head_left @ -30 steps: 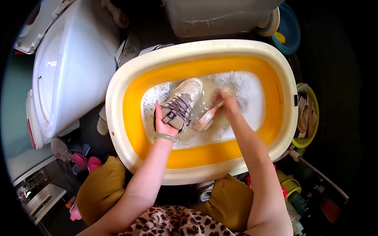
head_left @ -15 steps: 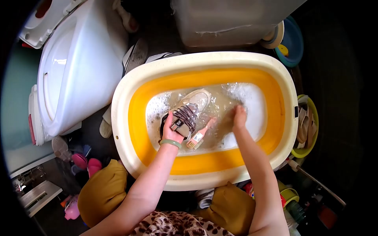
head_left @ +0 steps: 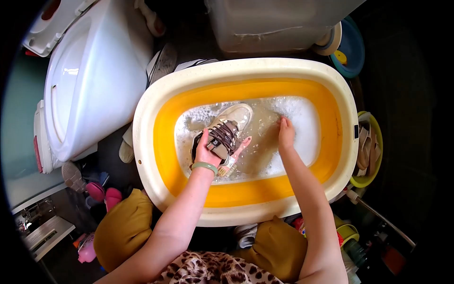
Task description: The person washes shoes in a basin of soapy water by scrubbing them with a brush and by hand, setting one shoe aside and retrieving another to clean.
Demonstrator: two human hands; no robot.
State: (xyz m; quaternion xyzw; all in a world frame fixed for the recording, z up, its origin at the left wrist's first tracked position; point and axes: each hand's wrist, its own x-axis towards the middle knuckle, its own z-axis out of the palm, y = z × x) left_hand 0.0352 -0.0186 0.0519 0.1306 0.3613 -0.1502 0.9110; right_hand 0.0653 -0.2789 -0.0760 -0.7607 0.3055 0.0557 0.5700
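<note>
A cream-and-brown sneaker (head_left: 235, 116) with dark laces (head_left: 222, 135) lies in murky, soapy water inside a yellow and cream tub (head_left: 246, 201). My left hand (head_left: 206, 151), with a pale green bangle on its wrist, grips the shoe by its tongue and ankle opening. Beside the shoe floats a pink scrub brush (head_left: 240, 147), its bristle end partly covered by the shoe. My right hand (head_left: 286, 134) is at the water on the right, by the white foam. Its fingers are stretched out, partly hidden, and nothing shows in them.
Left of the tub stands a white toilet (head_left: 101, 80), with several shoes on the floor around it. A grey bin-like container (head_left: 279, 26) is behind the tub, near a blue basin (head_left: 353, 47). On the right, a green basin (head_left: 376, 163) holds shoes.
The sneaker sits a little higher out of the water, still in my left hand. The brush has drifted slightly left against it. My right hand has shifted slightly up and its fingers show more.
</note>
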